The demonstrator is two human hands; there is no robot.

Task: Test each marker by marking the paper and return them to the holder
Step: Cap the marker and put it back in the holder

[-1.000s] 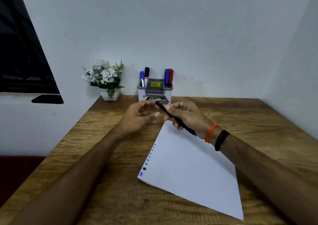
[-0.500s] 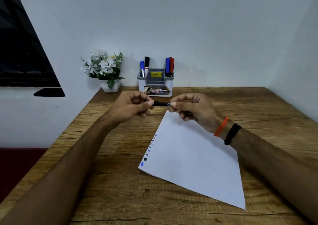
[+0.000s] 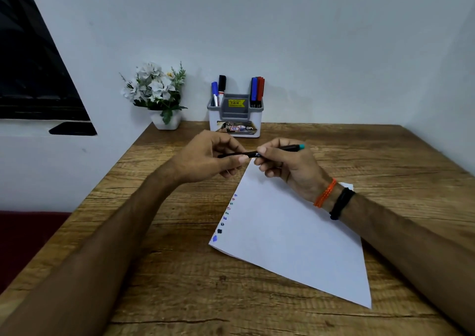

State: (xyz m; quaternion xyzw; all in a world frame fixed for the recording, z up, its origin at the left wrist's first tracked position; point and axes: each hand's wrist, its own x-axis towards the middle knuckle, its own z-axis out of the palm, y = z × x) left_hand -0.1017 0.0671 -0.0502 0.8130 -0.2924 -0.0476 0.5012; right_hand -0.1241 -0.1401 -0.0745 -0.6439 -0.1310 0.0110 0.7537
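A thin black marker [image 3: 288, 148] with a teal end lies level between both hands, above the top corner of the white paper [image 3: 290, 235]. My left hand [image 3: 205, 158] pinches its left end, where the cap would be. My right hand [image 3: 288, 168] grips the barrel, teal tip sticking out to the right. Several small coloured marks [image 3: 226, 217] run along the paper's left edge. The grey and white holder [image 3: 235, 116] stands at the table's back edge with blue, black and red markers [image 3: 257, 91] upright in it.
A white pot of white flowers [image 3: 156, 96] sits left of the holder by the wall. The wooden table [image 3: 180, 284] ends at the left, with a drop beside it. Walls close in behind and on the right.
The marker swung from a slant to level, and both hands closed on its ends. The hands then rose slightly and the teal end now shows to the right.
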